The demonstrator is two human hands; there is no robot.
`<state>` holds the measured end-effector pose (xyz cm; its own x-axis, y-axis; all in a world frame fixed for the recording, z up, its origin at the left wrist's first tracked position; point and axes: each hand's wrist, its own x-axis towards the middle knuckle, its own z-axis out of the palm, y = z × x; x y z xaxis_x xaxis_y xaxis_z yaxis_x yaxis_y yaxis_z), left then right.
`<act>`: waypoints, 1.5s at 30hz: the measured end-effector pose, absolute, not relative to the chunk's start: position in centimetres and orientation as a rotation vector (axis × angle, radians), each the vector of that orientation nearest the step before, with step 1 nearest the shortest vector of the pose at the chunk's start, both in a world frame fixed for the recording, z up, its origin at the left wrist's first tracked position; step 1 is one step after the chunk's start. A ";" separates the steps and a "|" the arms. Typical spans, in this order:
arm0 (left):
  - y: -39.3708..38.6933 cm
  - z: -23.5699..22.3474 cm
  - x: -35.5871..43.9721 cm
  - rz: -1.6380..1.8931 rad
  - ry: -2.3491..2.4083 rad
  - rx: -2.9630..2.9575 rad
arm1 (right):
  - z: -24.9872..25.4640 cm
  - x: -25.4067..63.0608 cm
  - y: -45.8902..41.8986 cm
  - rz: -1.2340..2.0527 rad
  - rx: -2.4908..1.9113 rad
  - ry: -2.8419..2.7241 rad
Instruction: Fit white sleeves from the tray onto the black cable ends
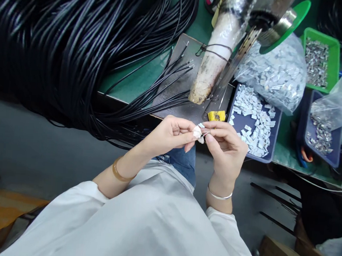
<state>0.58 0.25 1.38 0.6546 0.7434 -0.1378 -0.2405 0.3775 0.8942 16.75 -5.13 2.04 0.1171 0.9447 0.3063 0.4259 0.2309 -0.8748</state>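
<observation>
My left hand (178, 132) is closed in a pinch in front of the table edge, with white coverings (197, 132) on its thumb and fingertip. Thin dark and reddish wires (205, 134) show between the two hands. My right hand (227, 142) pinches these wires from the other side, thumb against fingers. A small pale flat piece (201, 125) shows at the fingertips; which hand holds it I cannot tell. Just beyond the hands lies a yellow sponge (216, 116). Near my right hand is a dark blue tray (271, 156) of small whitish pieces (258, 129).
A large bundle of black cables (77, 45) covers the left, stripped ends lying on a dark plate (174, 85). A soldering stand with a wrapped white tube (213, 64) and green-rimmed reel (297, 23) rises ahead. A plastic bag (273, 69), green bin (336, 62) and blue bin (336, 151) stand right.
</observation>
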 end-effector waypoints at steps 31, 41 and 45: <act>0.7 0.7 1.6 1.002 0.758 0.952 | 1.2 16.3 -5.1 0.209 -1.360 -1.505; 0.9 0.4 1.6 0.995 0.807 0.984 | -0.1 16.9 -4.7 -0.083 -1.331 -1.725; 1.1 0.5 1.8 1.018 0.852 1.022 | -0.4 16.9 -4.5 -0.130 -1.271 -1.749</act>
<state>1.78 1.08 0.47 0.3065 0.9470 -0.0959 -0.2618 0.1808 0.9480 16.86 -4.52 -0.37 -0.0235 0.6896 0.7238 0.7894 0.4571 -0.4098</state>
